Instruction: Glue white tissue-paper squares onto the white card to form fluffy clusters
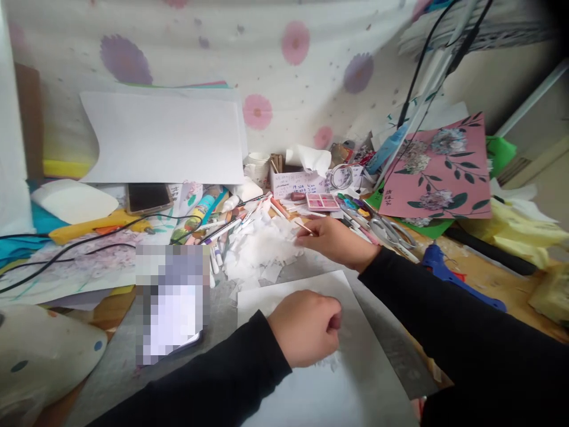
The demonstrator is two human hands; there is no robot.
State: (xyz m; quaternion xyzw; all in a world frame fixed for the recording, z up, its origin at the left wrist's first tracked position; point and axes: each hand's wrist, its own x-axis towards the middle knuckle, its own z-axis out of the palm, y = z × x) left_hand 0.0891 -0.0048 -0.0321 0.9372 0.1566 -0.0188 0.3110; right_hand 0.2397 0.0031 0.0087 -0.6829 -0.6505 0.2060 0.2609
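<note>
My left hand [306, 327] is curled into a fist over a white sheet of paper [338, 379] that lies on the grey work surface, with small torn white bits just under the fingers. My right hand [332, 240] reaches forward to a heap of torn white paper scraps [262, 249] and pinches a thin wooden stick [303, 226] between thumb and fingers. Both arms wear black sleeves.
Pens and markers [222, 228] lie scattered behind the scraps. Scissors [391, 230], a blue glue gun [444, 270] and a pink floral card [440, 169] sit to the right. A phone [147, 197], black cables and a large white sheet [164, 139] are at the left back.
</note>
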